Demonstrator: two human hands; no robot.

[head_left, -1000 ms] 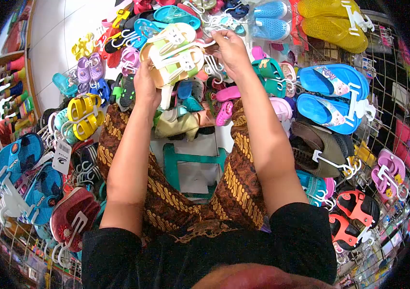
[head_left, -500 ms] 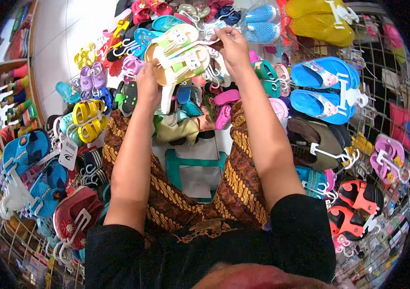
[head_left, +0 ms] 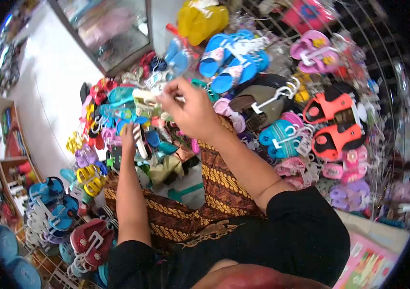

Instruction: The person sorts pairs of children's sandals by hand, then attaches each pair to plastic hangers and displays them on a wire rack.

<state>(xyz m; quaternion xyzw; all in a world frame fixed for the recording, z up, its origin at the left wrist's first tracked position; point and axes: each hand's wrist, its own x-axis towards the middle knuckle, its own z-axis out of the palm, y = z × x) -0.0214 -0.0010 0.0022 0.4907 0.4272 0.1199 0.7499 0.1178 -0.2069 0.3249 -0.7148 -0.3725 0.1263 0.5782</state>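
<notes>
My right hand [head_left: 188,108] is raised over the pile, its fingers closed at the end of a pair of cream-and-green sandals [head_left: 144,99]. The sandals are turned nearly edge-on and partly blurred. Lower and to the left, my left hand [head_left: 127,138] has its fingers stretched out beside blue sandals [head_left: 141,120] and a black-and-white striped sandal [head_left: 140,142]. No held item shows in it. Around both hands lie teal clogs [head_left: 122,94], purple shoes [head_left: 112,137] and other small footwear on white hangers.
Wire racks hold blue slippers [head_left: 234,65], an olive-brown pair [head_left: 258,103] and orange-black sandals [head_left: 335,125] on the right. A glass cabinet [head_left: 113,33] stands at the back. A green stool [head_left: 185,191] shows between my legs, and maroon shoes [head_left: 91,238] hang at lower left.
My view has swung to the right. My left hand has come off the cream-and-green sandals and dropped lower. The sandals have turned from face-up to nearly edge-on at my right hand.
</notes>
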